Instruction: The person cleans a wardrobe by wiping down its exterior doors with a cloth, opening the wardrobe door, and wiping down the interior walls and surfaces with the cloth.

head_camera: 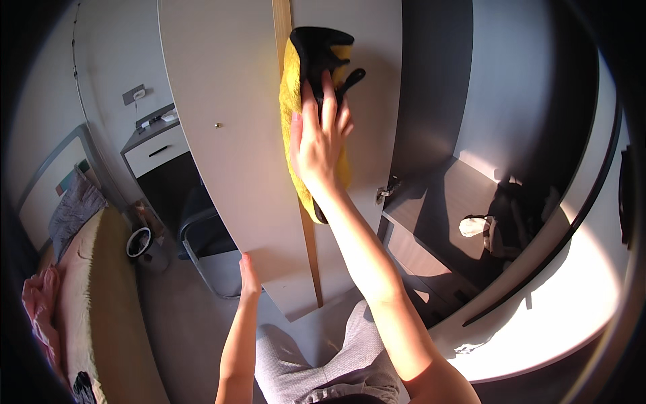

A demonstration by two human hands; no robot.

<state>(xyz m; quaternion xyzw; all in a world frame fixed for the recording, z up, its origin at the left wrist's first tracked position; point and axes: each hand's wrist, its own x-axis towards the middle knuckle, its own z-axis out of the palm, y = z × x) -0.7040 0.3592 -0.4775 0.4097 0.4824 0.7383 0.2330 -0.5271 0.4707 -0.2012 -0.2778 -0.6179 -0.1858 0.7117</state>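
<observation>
My right hand (320, 134) presses a yellow and black plush cloth (290, 96) against the inner face of a pale wardrobe door (242, 151), its fingers spread over the black side. The cloth lies across a wood-coloured vertical strip (310, 257) on the door. Lower down, my left hand (249, 272) rests at the door's left edge near the bottom corner; its fingers are mostly hidden behind the panel. A metal hinge (384, 193) joins the door's right edge to the wardrobe.
Right of the door stands the wardrobe's dark interior, with items on its shelf (434, 217). A second white door (555, 303) curves along the right. At left are a bed (111, 303), a waste bin (146, 252), a chair (217, 267) and a desk with a drawer (156, 151).
</observation>
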